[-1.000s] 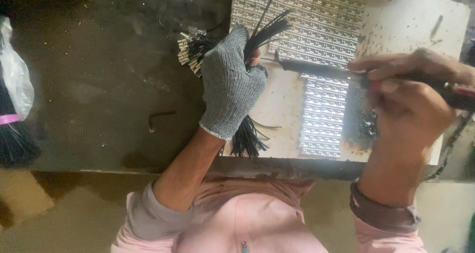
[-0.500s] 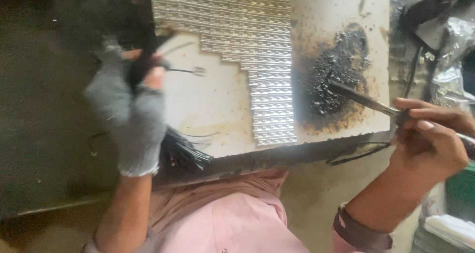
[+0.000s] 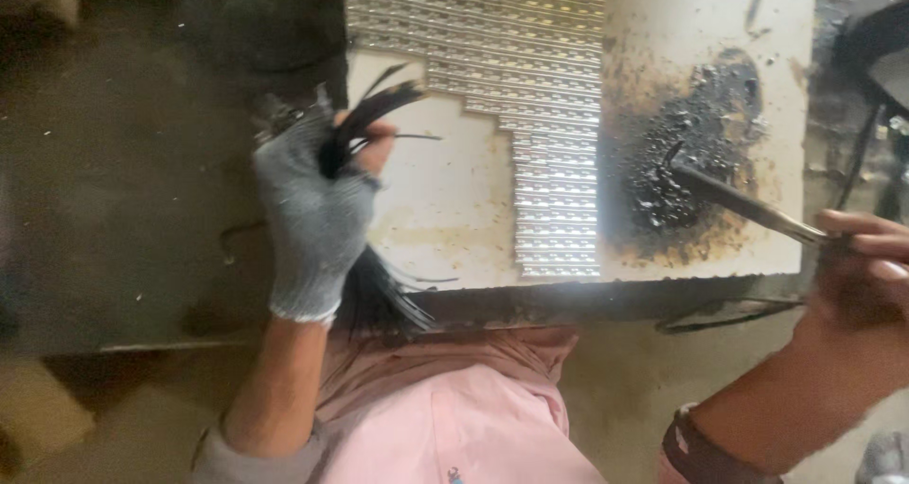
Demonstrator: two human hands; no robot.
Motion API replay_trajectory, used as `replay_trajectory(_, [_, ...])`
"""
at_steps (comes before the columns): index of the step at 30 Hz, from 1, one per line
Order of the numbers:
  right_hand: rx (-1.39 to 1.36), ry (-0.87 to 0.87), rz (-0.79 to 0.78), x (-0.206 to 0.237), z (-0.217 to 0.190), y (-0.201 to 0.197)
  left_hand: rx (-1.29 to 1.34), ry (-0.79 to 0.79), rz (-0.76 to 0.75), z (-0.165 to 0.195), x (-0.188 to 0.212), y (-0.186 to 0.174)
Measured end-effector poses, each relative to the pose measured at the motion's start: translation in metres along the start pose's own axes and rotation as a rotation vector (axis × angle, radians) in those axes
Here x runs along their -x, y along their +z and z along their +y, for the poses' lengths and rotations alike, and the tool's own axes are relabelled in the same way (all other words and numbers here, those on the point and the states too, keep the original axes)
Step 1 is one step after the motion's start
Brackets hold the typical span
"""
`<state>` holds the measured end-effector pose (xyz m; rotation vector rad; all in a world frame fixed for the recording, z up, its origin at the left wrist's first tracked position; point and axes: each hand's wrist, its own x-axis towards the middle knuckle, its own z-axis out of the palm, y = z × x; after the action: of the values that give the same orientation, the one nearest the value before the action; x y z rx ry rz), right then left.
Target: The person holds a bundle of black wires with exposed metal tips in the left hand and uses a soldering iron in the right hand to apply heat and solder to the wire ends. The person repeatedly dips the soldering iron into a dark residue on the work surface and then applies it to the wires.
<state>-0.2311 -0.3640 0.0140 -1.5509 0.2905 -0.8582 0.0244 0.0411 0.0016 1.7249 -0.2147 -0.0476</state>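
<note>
At a scorched white work board (image 3: 454, 209), my left hand (image 3: 317, 214), in a grey knit glove with the fingertips bare, is clenched around a bundle of thin black wires (image 3: 365, 129). The bundle runs through my fist: its upper ends fan out over the board's left edge, its lower ends splay below my palm, over the board's near edge. My bare right hand (image 3: 862, 266) pinches the handle end of a slim metal soldering iron (image 3: 734, 200), fingers pressed together on it at the right side of the view. The iron slants up and left, its tip resting in a black burnt patch (image 3: 686, 171) on the board's right part. Between my two hands lie rows of silvery strips (image 3: 530, 77), stepped down in a column toward the near edge. My pink shirt (image 3: 454, 418) shows below.
</note>
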Motion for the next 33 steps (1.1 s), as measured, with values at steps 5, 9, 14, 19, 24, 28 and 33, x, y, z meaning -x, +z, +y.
replay_trajectory(5, [-0.039, -0.124, -0.156, -0.013, 0.006, 0.068, -0.061, 0.091, 0.035, -0.002, -0.031, 0.019])
replay_trajectory(9, [0.044, -0.292, -0.312, -0.041, 0.001, 0.143, -0.116, 0.125, 0.013, -0.001, -0.041, 0.023])
replay_trajectory(14, [0.18, -0.371, -0.43, -0.064, -0.013, 0.208, -0.283, 0.189, 0.051, -0.005, -0.045, 0.027])
replay_trajectory(19, [0.339, -0.536, -0.588, -0.073, -0.017, 0.239, -0.25, 0.163, 0.049, -0.01, -0.046, 0.028])
replay_trajectory(24, [0.149, -0.25, -0.515, -0.07, -0.016, 0.241, -0.298, 0.168, 0.024, -0.011, -0.046, 0.027])
replay_trajectory(28, [0.331, -0.316, -0.524, -0.068, -0.017, 0.235, -0.318, 0.145, 0.013, -0.011, -0.048, 0.028])
replay_trajectory(33, [0.25, -0.002, -0.48, -0.072, -0.023, 0.227, -0.269, 0.166, 0.013, -0.01, -0.046, 0.027])
